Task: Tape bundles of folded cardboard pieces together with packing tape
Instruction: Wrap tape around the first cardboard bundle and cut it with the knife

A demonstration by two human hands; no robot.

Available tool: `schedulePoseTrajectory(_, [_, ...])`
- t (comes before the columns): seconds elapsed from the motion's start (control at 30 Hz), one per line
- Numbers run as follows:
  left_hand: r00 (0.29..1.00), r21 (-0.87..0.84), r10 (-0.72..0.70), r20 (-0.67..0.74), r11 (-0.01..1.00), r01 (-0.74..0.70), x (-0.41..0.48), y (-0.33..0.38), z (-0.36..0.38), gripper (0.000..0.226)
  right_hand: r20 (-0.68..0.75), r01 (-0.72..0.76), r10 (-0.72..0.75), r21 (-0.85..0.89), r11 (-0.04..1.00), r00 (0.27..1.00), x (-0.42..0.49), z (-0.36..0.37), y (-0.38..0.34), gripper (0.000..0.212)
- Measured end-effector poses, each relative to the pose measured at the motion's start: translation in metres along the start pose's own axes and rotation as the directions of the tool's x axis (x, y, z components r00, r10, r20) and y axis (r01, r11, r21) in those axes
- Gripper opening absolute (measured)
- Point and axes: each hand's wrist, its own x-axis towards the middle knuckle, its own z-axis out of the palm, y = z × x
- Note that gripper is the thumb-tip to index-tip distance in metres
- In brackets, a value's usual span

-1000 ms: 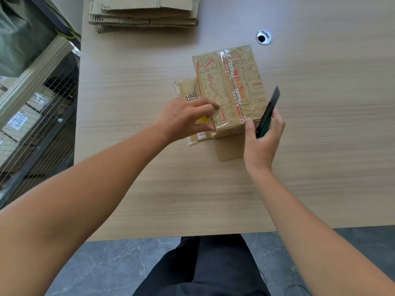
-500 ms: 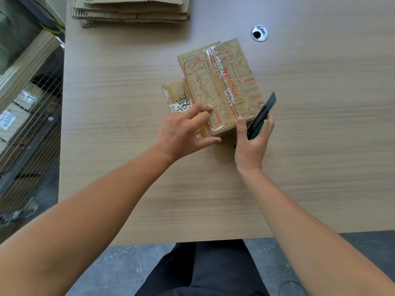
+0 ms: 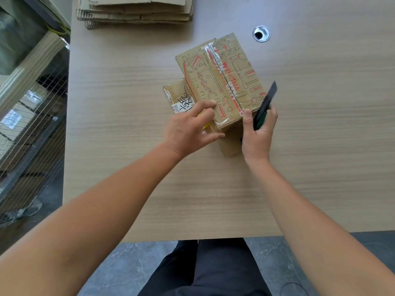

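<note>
- Since a second ago, the left hand is seen opened out from a curled hold at the near-left edge of the bundle. The right hand and its knife are kept against the near-right corner as before.
- The left fingers are laid nearly straight across the bundle's top near corner, and the thumb is stretched along the near end face. Nothing is enclosed, so the hand is judged to be pressing rather than grasping, likely to smooth the tape end and stop the bundle sliding.
- A utility knife is gripped in the curled right fingers, its blade end pointed up and away, clear of the cardboard. The right thumb is set upright against the bundle's near-right corner, probably to pin the tape there.
- Both wrists are held low over the table, with the forearms converging from either side.
- The bundle is found mid-table, resting on a labelled piece and a plain cardboard piece. Clear tape is run lengthwise over its printed top.
- A stack of flattened cardboard is left at the far edge, well apart, presumably for later bundles.
</note>
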Motion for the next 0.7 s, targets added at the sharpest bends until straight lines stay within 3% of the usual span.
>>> schedulePoseTrajectory(0.13, [0.976,-0.124,-0.023,0.217,0.991,0.051,0.005,0.012,-0.027,0.049,-0.116,-0.055,0.047,-0.064,0.996,0.992,-0.008,-0.004,-0.008,0.020])
schedulePoseTrajectory(0.23, [0.936,-0.262,-0.063,0.346,0.952,0.161,0.007,0.012,-0.057,0.043,-0.067,-0.058,0.052,-0.085,0.995,0.996,-0.018,-0.002,-0.007,0.031])
schedulePoseTrajectory(0.3, [0.943,-0.315,-0.137,0.303,0.920,0.235,0.010,-0.002,-0.077,0.040,-0.024,-0.066,0.066,-0.024,0.997,0.998,-0.019,-0.001,-0.004,0.051])
schedulePoseTrajectory(0.4, [0.934,-0.205,-0.257,0.250,0.928,0.310,0.023,-0.035,-0.095,0.038,0.014,-0.103,0.104,-0.034,0.994,0.995,-0.011,0.005,0.002,0.064])
schedulePoseTrajectory(0.6, [0.769,-0.011,-0.359,0.529,0.903,0.429,0.047,-0.079,-0.091,0.043,0.103,-0.167,0.161,0.058,0.984,0.982,0.009,0.009,-0.005,0.053])
schedulePoseTrajectory(0.7, [0.746,-0.008,-0.403,0.530,0.877,0.480,0.030,-0.071,-0.085,0.037,0.074,-0.169,0.172,-0.048,0.984,0.982,0.021,0.003,-0.016,0.043])
